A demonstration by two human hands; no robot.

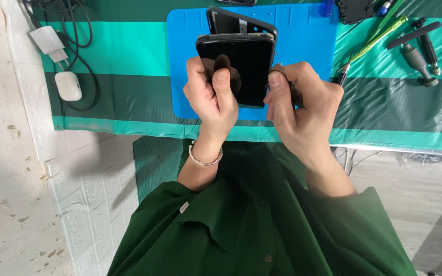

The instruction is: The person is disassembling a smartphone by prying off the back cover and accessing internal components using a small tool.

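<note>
I hold a black smartphone [246, 64] upright above a blue work mat [303, 46], its dark glass facing me. My left hand [208, 99] grips its lower left side, thumb pressed on the glass. My right hand [297, 110] pinches the phone's right edge with thumb and fingers. A second dark phone part [228, 20] lies flat on the mat just behind the held phone. A bracelet [204, 158] circles my left wrist, and my green sleeves fill the lower view.
The table wears a green striped cover [395, 102]. At the left lie a white charger plug [49, 41], black cables [80, 30] and a white earbud case [68, 85]. Screwdrivers and handled tools [418, 48] lie at the upper right.
</note>
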